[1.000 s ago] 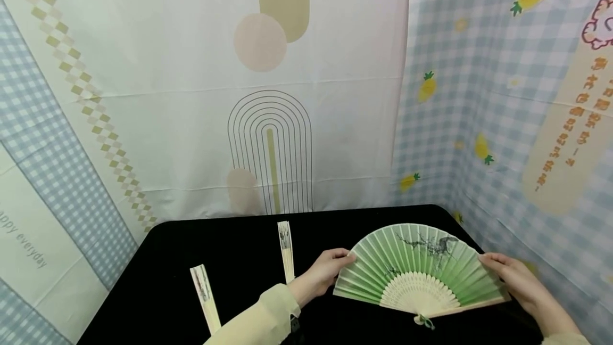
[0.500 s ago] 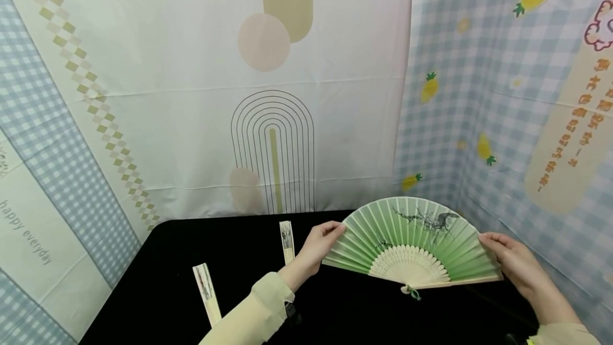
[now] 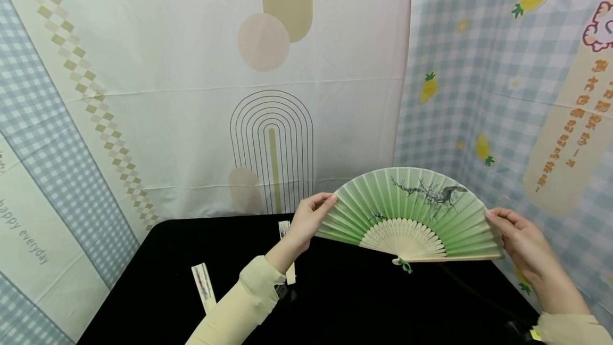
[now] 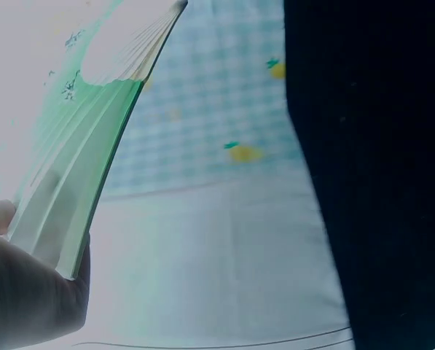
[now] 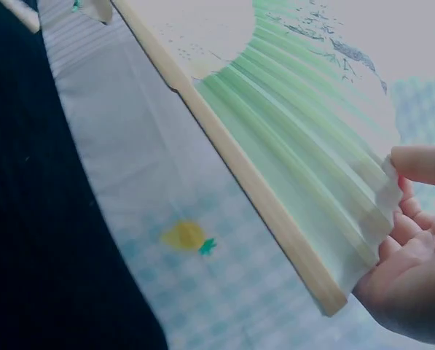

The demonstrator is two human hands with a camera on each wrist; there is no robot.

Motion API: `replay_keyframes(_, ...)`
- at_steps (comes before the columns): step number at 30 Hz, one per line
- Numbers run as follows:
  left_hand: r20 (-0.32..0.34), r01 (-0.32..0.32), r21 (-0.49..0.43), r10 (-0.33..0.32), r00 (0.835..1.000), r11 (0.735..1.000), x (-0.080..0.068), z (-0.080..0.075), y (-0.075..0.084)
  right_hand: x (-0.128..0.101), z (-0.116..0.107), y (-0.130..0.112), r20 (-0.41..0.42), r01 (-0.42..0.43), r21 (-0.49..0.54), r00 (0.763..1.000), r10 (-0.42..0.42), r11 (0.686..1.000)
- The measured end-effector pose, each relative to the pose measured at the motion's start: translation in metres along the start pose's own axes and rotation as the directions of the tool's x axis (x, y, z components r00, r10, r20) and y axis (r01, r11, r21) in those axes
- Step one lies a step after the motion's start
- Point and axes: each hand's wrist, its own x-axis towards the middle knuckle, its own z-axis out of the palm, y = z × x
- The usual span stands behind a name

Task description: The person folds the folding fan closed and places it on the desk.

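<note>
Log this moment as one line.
left hand: pinches fan edge | right hand: pinches other edge | fan: spread, above table

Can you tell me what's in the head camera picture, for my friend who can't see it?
Two hands hold a spread green folding fan up above a black table, the left hand pinching its left edge and the right hand its right edge. Two closed fans lie on the table, with patterned cloth walls behind.

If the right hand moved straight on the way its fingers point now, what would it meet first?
The right hand points left, already pinching the open green fan at its edge, so it would probably just push into the fan.
</note>
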Motion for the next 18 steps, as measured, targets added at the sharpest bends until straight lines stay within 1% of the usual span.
replay_keyframes(4,0.009,-0.038,0.000,0.038,0.999,0.999,0.002,-0.004,0.015,-0.002,0.008,-0.011,-0.043,0.063,0.064,0.997,-0.061,0.996)
replay_keyframes(8,0.005,-0.064,-0.003,0.064,0.998,0.998,0.003,-0.006,0.027,-0.004,0.012,-0.017,-0.060,0.094,0.087,0.994,-0.089,0.992)
replay_keyframes(12,-0.003,-0.077,-0.006,0.077,0.997,0.997,0.002,-0.008,0.033,-0.005,0.012,-0.017,-0.046,0.108,0.093,0.993,-0.104,0.990)
replay_keyframes(15,-0.011,-0.084,-0.013,0.084,0.996,0.996,0.002,-0.009,0.035,-0.006,0.009,-0.013,-0.037,0.123,0.103,0.992,-0.120,0.987)
replay_keyframes(17,-0.019,-0.093,-0.020,0.092,0.996,0.995,0.002,-0.010,0.036,-0.007,0.008,-0.010,-0.035,0.143,0.149,0.990,-0.140,0.978)
replay_keyframes(18,-0.024,-0.100,-0.020,0.099,0.995,0.995,0.003,-0.011,0.037,-0.007,0.008,-0.008,-0.037,0.168,0.177,0.986,-0.164,0.970)
